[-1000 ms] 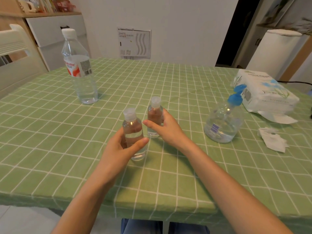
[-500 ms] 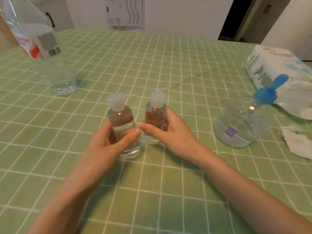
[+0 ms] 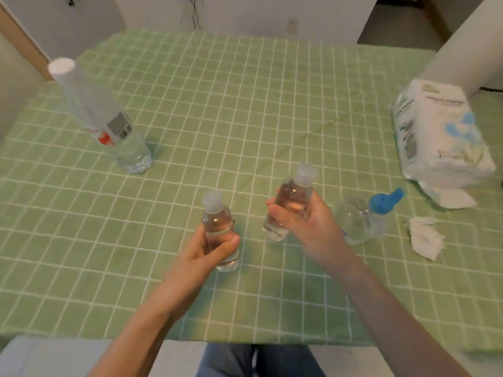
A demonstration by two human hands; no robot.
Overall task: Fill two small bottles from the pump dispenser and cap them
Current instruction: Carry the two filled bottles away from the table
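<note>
Hands (image 3: 209,251) gripping capped bottles (image 3: 219,229), dispenser (image 3: 364,219) beside

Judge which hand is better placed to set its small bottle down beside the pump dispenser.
Right. The right hand grips its capped small bottle directly beside the pump dispenser. The left hand holds the other bottle farther away, across the right hand.

Two bare forearms, no sleeves, blue denim trousers (image 3: 261,361) at bottom edge
</note>
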